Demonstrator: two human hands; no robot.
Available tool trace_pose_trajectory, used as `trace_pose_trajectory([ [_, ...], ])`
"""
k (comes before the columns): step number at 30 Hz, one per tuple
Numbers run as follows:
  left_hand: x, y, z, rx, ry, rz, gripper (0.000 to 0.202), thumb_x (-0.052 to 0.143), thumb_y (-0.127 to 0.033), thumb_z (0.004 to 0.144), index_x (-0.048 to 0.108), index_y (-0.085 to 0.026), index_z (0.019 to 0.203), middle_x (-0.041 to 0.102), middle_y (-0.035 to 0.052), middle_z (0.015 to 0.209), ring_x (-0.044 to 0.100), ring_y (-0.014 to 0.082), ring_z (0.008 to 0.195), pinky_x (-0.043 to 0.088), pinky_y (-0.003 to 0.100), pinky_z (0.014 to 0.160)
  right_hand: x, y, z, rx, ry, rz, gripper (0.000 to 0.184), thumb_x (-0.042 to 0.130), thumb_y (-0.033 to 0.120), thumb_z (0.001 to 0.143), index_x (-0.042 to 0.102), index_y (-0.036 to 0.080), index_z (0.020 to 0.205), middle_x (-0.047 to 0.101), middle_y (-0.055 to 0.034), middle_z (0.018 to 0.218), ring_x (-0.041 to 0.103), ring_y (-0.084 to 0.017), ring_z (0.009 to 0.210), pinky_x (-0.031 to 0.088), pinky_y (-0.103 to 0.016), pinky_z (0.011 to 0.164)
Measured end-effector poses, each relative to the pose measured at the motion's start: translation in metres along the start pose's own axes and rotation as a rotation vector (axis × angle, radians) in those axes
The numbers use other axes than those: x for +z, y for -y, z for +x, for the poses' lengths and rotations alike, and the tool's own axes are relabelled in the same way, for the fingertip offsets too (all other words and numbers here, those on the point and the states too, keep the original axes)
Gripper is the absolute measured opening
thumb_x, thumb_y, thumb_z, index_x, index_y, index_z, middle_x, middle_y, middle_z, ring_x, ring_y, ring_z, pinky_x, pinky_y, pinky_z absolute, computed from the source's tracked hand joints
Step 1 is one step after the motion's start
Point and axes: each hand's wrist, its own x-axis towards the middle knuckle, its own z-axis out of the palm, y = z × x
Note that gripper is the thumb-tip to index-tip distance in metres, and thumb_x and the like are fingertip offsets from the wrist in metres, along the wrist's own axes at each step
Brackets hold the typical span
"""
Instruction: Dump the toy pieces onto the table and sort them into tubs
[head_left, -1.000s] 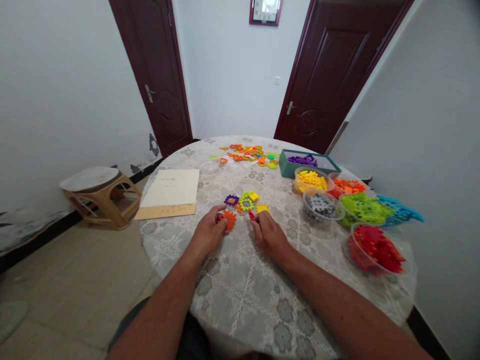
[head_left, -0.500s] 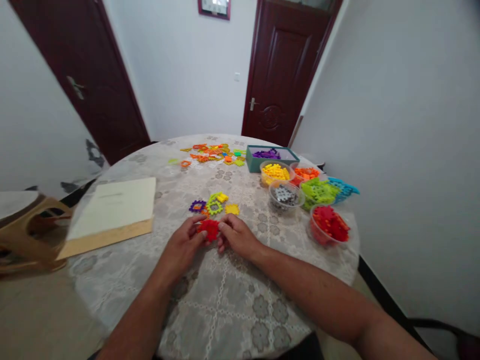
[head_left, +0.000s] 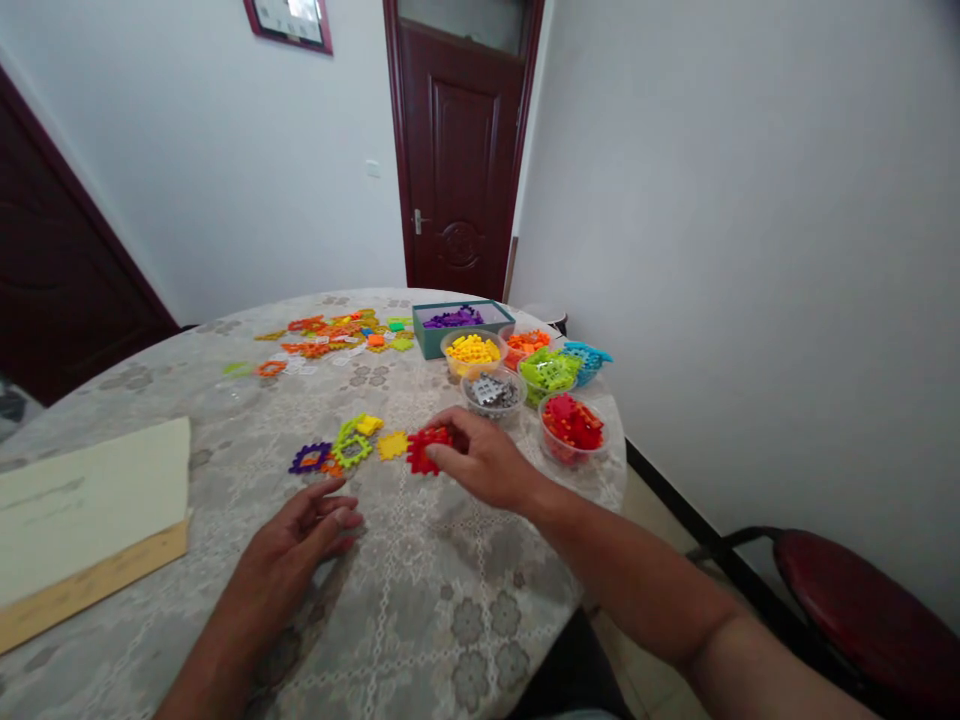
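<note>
A red notched plastic building piece [head_left: 426,452] is pinched between the thumb and fingers of my right hand [head_left: 487,458], a little above the table. My left hand [head_left: 304,535] rests lower left, fingers apart and holding nothing. Just beyond my hands lie a yellow square piece [head_left: 392,446], a lime-green frame piece [head_left: 351,450], a purple frame piece [head_left: 310,458] and some small orange bits. To the right of my right hand stands a clear tub of red pieces [head_left: 574,425].
Tubs of grey pieces [head_left: 493,390], yellow pieces [head_left: 472,352], orange pieces [head_left: 528,343] and green pieces [head_left: 551,370] stand at the right, beside a box [head_left: 429,338] holding purple pieces. Mixed pieces [head_left: 322,335] lie scattered at the back. A cream board [head_left: 97,510] lies left. A red-seated chair [head_left: 862,600] stands right.
My left hand has let go of the red piece. My right hand has carried it rightward, beside the yellow square. The view has turned to the right.
</note>
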Motion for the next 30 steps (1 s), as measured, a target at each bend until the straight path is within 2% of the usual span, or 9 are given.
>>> trace_pose_trajectory([
  [3, -0.002, 0.004, 0.002, -0.019, -0.025, 0.065, 0.071, 0.083, -0.062, 0.072, 0.065, -0.022, 0.128, 0.077, 0.0119, 0.117, 0.078, 0.029, 0.103, 0.067, 0.04, 0.086, -0.066, 0.005, -0.021, -0.022, -0.292, -0.244, 0.027, 0.062, 0.033, 0.093, 0.068, 0.023, 0.117, 0.071, -0.0024, 0.096, 0.062, -0.016, 0.077, 0.049, -0.029, 0.074],
  [6, -0.001, 0.003, 0.002, -0.021, -0.013, 0.112, 0.071, 0.081, -0.064, 0.074, 0.065, -0.021, 0.128, 0.078, 0.012, 0.115, 0.078, 0.028, 0.101, 0.066, 0.039, 0.088, -0.128, -0.006, -0.041, 0.019, -0.567, -0.566, 0.03, 0.059, 0.032, 0.092, 0.068, 0.02, 0.118, 0.072, -0.0088, 0.104, 0.064, -0.021, 0.084, 0.051, -0.035, 0.084],
  [9, -0.001, 0.001, 0.002, -0.029, -0.005, 0.144, 0.071, 0.079, -0.065, 0.075, 0.065, -0.021, 0.129, 0.078, 0.0119, 0.116, 0.078, 0.0278, 0.101, 0.066, 0.039, 0.089, -0.172, -0.026, -0.056, 0.088, -0.63, -0.817, 0.03, 0.058, 0.027, 0.088, 0.069, 0.018, 0.115, 0.073, -0.0125, 0.107, 0.065, -0.024, 0.09, 0.051, -0.038, 0.089],
  [11, 0.0, -0.001, 0.002, -0.039, -0.008, 0.157, 0.071, 0.079, -0.065, 0.075, 0.065, -0.021, 0.128, 0.078, 0.0118, 0.115, 0.078, 0.0281, 0.101, 0.066, 0.039, 0.089, -0.188, -0.038, -0.064, 0.146, -0.615, -0.901, 0.028, 0.057, 0.024, 0.086, 0.069, 0.017, 0.111, 0.073, -0.0129, 0.105, 0.066, -0.024, 0.091, 0.051, -0.037, 0.09],
  [14, 0.001, -0.005, 0.002, -0.046, -0.013, 0.167, 0.072, 0.079, -0.066, 0.073, 0.067, -0.02, 0.126, 0.079, 0.0119, 0.113, 0.078, 0.0289, 0.099, 0.066, 0.039, 0.086, -0.193, -0.054, -0.071, 0.219, -0.57, -0.949, 0.026, 0.057, 0.022, 0.086, 0.07, 0.016, 0.108, 0.074, -0.0123, 0.103, 0.067, -0.023, 0.09, 0.051, -0.034, 0.088],
  [19, -0.001, -0.004, 0.003, -0.05, 0.006, 0.212, 0.072, 0.077, -0.066, 0.075, 0.065, -0.02, 0.13, 0.079, 0.0113, 0.114, 0.078, 0.0277, 0.098, 0.065, 0.038, 0.088, -0.18, -0.073, -0.073, 0.34, -0.45, -0.999, 0.027, 0.059, 0.023, 0.089, 0.071, 0.014, 0.111, 0.074, -0.0122, 0.101, 0.068, -0.022, 0.089, 0.05, -0.031, 0.084],
  [23, -0.003, -0.001, 0.002, -0.063, 0.024, 0.226, 0.072, 0.075, -0.067, 0.078, 0.063, -0.021, 0.132, 0.078, 0.0119, 0.117, 0.078, 0.0266, 0.097, 0.064, 0.039, 0.093, -0.171, -0.079, -0.071, 0.376, -0.387, -1.021, 0.032, 0.06, 0.033, 0.093, 0.071, 0.013, 0.116, 0.074, -0.0133, 0.101, 0.068, -0.024, 0.09, 0.049, -0.032, 0.084],
  [26, -0.002, -0.002, 0.0, -0.061, 0.031, 0.203, 0.073, 0.076, -0.067, 0.077, 0.064, -0.02, 0.132, 0.079, 0.0121, 0.115, 0.078, 0.0268, 0.098, 0.063, 0.039, 0.093, -0.169, -0.078, -0.071, 0.352, -0.398, -0.965, 0.041, 0.053, 0.043, 0.098, 0.068, 0.014, 0.123, 0.075, -0.0132, 0.098, 0.069, -0.024, 0.086, 0.05, -0.033, 0.081],
  [30, -0.001, -0.005, -0.003, -0.053, 0.012, 0.202, 0.07, 0.078, -0.065, 0.075, 0.066, -0.021, 0.129, 0.08, 0.0115, 0.112, 0.078, 0.0268, 0.094, 0.063, 0.04, 0.093, -0.175, -0.078, -0.074, 0.323, -0.46, -0.906, 0.044, 0.042, 0.041, 0.102, 0.066, 0.013, 0.126, 0.076, -0.015, 0.102, 0.07, -0.026, 0.09, 0.05, -0.036, 0.084],
])
